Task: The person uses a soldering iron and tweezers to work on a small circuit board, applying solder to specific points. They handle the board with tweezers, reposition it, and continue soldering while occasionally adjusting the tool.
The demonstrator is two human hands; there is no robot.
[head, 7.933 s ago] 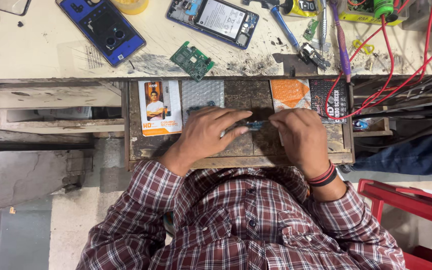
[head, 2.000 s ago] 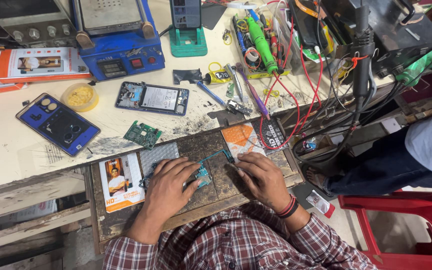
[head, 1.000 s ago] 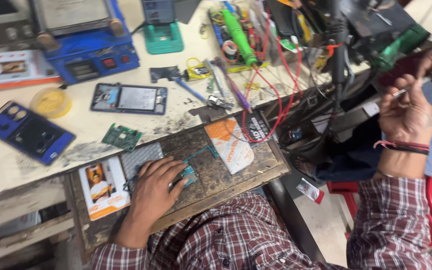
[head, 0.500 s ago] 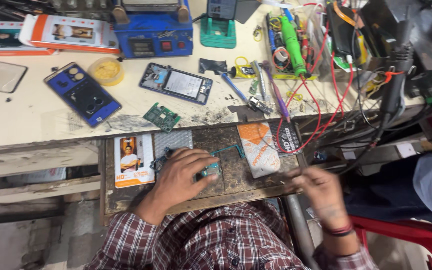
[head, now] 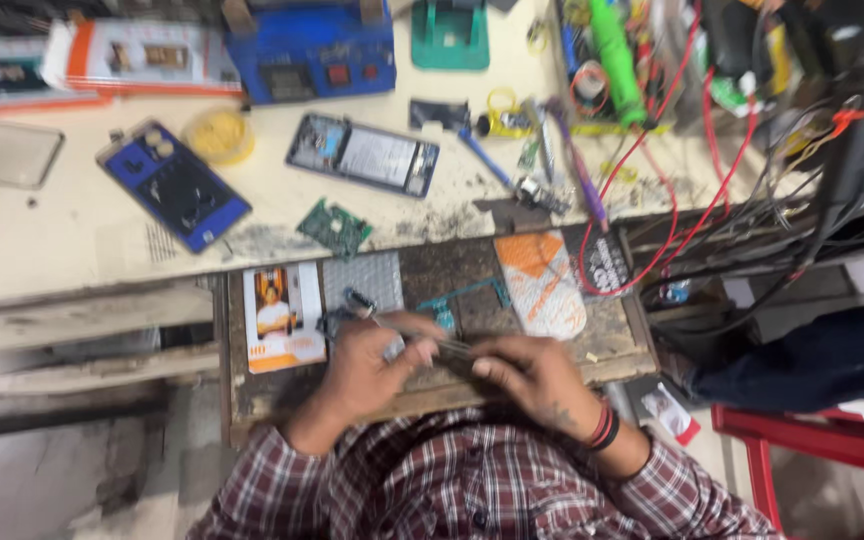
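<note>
Nearest the camera, both hands meet over a dark wooden work board (head: 612,345) pulled out below the counter (head: 72,250). The left hand (head: 367,365) is curled, pinching a thin metal tool (head: 392,328) whose tip points up and left across the board. The right hand (head: 532,378) is closed beside it, fingers pressed on a small dark part (head: 452,350) between the two hands; blur hides what that part is. Judging by this, the work on the part is under way, not finished: it sits on the board with both hands on it. Above the board, on the counter, lie a green circuit board (head: 335,226), an opened phone (head: 362,155) and a blue phone (head: 174,187). Farther still stands a blue station (head: 312,50), with red wires (head: 692,200) to the board's upper right.
</note>
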